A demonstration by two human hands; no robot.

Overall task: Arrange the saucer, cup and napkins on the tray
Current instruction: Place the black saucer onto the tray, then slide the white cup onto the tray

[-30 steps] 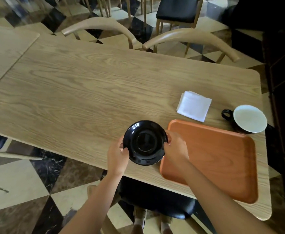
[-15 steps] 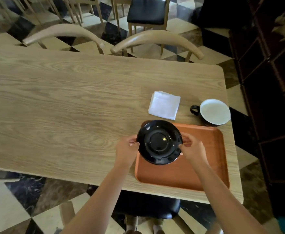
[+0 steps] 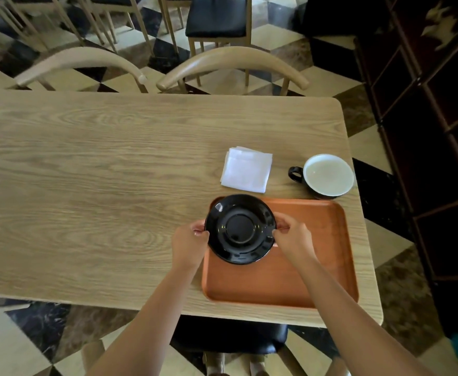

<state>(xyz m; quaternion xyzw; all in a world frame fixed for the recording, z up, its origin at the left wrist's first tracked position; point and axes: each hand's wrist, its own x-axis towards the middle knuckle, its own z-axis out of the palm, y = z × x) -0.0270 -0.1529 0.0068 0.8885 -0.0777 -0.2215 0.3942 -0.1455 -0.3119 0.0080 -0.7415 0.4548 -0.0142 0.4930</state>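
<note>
A glossy black saucer (image 3: 240, 229) is over the far left corner of the orange tray (image 3: 317, 253), near the table's front right. My left hand (image 3: 189, 244) grips its left rim and my right hand (image 3: 293, 241) grips its right rim. I cannot tell whether the saucer touches the tray. A stack of white napkins (image 3: 246, 169) lies on the table just beyond the tray. To their right stands a black cup (image 3: 324, 176) with a white inside, handle pointing left.
The wooden table (image 3: 100, 185) stretches bare to the left. Its right edge is just past the cup and tray. Two curved chair backs (image 3: 233, 63) stand at the far edge. A dark cabinet (image 3: 439, 131) rises on the right.
Both hands have carried the saucer rightward from the table's front edge to over the tray's far left corner. The view has shifted right too.
</note>
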